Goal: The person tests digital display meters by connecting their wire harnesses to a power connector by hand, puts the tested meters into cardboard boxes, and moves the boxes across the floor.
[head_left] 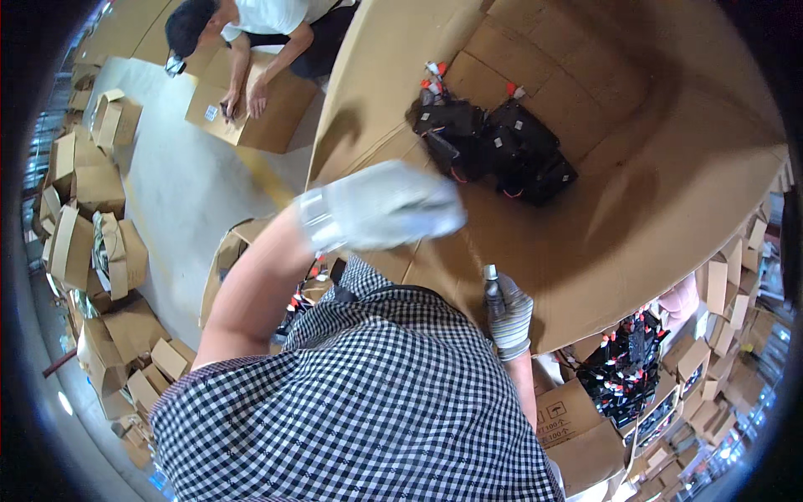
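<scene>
My left hand (389, 207), in a pale work glove, is raised over the near left part of a large brown cardboard surface (602, 259). Motion smears its fingers, so I cannot see what they hold, if anything. Lower and to the right, my right hand (510, 322) wears a striped glove. Its fingers are closed round a short grey cylindrical object (492, 284) with a shiny metal end pointing up; its exact kind is unclear. Farther out on the cardboard lies a cluster of black box-like parts (527, 151) with thin wires and red and white connectors (433, 79).
At the upper left, another person (272, 17) leans over a closed carton (280, 117), holding a pen-like object. Opened cartons (96, 176) line the left side. Beside my right arm, more black parts with connectors (623, 360) fill a container near a printed carton (577, 427).
</scene>
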